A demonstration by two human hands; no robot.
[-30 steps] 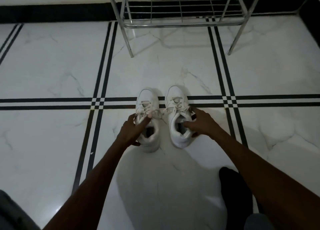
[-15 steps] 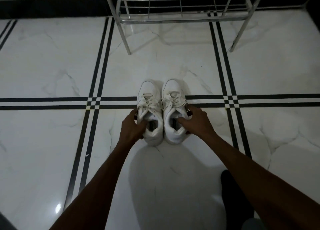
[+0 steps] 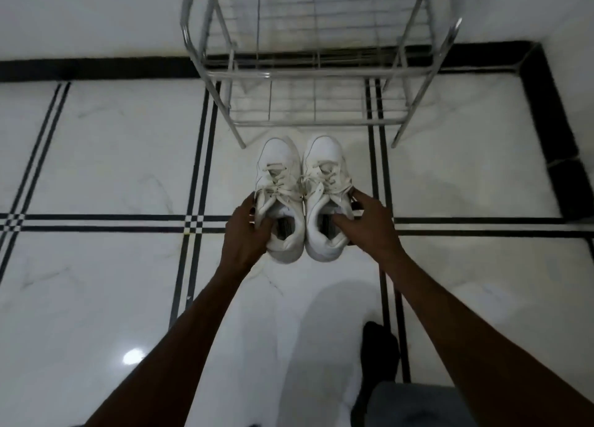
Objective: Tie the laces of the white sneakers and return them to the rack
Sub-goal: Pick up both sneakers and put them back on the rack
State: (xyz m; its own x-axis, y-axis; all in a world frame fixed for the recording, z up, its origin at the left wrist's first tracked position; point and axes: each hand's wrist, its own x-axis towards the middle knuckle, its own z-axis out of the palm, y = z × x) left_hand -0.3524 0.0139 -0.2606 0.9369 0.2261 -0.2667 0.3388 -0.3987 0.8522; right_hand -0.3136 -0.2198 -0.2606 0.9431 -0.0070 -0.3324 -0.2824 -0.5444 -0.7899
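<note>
Two white sneakers are held side by side, toes pointing away from me toward the rack. My left hand (image 3: 246,234) grips the collar of the left sneaker (image 3: 279,176), thumb inside the opening. My right hand (image 3: 366,224) grips the right sneaker (image 3: 324,169) the same way. Both pairs of laces lie crossed and knotted over the tongues. The metal wire shoe rack (image 3: 315,73) stands just beyond the toes, its lower shelf (image 3: 316,123) bare. Whether the soles touch the floor I cannot tell.
White marble floor (image 3: 112,156) with thin black double lines runs all around. A black border strip (image 3: 96,68) meets the white wall behind the rack. My dark-socked foot (image 3: 379,349) rests at the lower right, near a grey fabric edge.
Both hands pushed the sneakers together and carried them forward, so the toes are now close to the rack's lower shelf. The view has tilted up and more of the rack shows.
</note>
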